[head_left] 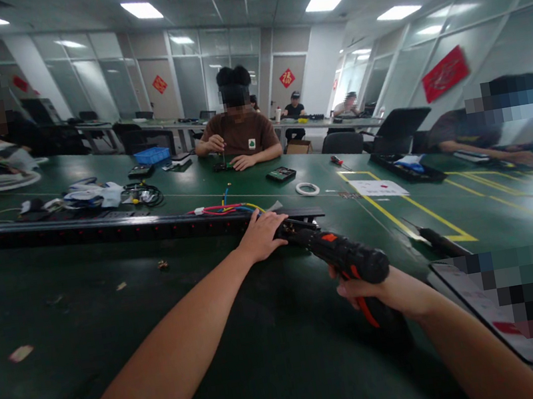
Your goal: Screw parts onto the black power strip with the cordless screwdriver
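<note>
Stretches bare forearms (pixel 183 347) from the lower edge of the head view towards the right-hand end of a long black bar (pixel 99 227), laid crosswise on the table and dotted with small red marks. Lays the left hand (pixel 263 235) over the bar near that end, fingers extended and nearly together, thumb close to the tool's nose, probably to steady the piece; cannot tell of any small part pinched beneath. Wraps the right hand (pixel 362 291) closed round the handle of a black-and-orange cordless screwdriver (pixel 343 251), aiming its nose at the bar's end beside the left fingertips, apparently to bring the tip onto that spot; cannot make out the exact contact. Shows coloured wires (pixel 227 208) lying loose along the bar's far side, perhaps to stay out of the tool's way. Spreads out beyond into a dark green table (pixel 165 323), with a white ring (pixel 307 189), a blue basket (pixel 152 155), a paper sheet (pixel 378 187) and yellow tape (pixel 449 238) marking out a rectangle. Seats a co-worker (pixel 239 138) opposite, then opens into an office with glass partitions (pixel 98 78), red wall decorations (pixel 286 78) and bright ceiling panels (pixel 326 2).
</note>
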Action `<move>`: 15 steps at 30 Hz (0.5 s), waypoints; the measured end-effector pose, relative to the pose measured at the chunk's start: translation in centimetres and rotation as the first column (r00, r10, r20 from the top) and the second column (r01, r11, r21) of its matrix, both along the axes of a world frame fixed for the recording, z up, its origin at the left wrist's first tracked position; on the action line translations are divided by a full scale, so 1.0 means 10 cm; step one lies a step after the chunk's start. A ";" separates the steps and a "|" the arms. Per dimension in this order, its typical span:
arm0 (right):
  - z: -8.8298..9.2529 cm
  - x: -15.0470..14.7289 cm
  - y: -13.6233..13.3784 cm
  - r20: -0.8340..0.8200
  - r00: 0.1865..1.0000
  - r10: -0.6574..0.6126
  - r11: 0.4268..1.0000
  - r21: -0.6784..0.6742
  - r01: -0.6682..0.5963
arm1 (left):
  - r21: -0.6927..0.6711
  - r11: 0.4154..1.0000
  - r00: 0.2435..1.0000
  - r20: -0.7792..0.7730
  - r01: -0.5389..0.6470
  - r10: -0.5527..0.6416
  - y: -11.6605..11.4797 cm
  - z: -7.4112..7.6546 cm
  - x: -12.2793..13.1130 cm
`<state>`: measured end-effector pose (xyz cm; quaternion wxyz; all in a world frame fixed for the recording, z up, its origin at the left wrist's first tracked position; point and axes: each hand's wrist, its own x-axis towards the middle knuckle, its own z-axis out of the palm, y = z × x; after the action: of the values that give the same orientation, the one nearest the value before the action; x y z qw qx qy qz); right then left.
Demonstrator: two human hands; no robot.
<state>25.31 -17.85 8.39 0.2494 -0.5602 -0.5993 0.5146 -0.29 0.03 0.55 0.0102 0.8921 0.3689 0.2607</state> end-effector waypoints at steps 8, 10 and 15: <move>-0.03 0.01 0.01 -0.003 1.000 -0.013 1.000 -0.005 0.013 | -0.001 1.000 1.000 0.010 0.006 -0.006 0.02 -0.03 0.00; -0.02 0.00 0.00 -0.001 1.000 -0.011 1.000 0.001 0.011 | -0.002 1.000 1.000 0.011 0.007 -0.007 0.02 -0.02 0.00; 0.01 -0.01 0.00 0.014 1.000 -0.006 1.000 -0.003 0.006 | -0.017 1.000 1.000 0.000 0.006 -0.006 -0.01 0.01 0.00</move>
<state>25.23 -17.88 8.44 0.2458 -0.5659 -0.5988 0.5106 -0.33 -0.02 0.66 0.0187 0.8931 0.3685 0.2573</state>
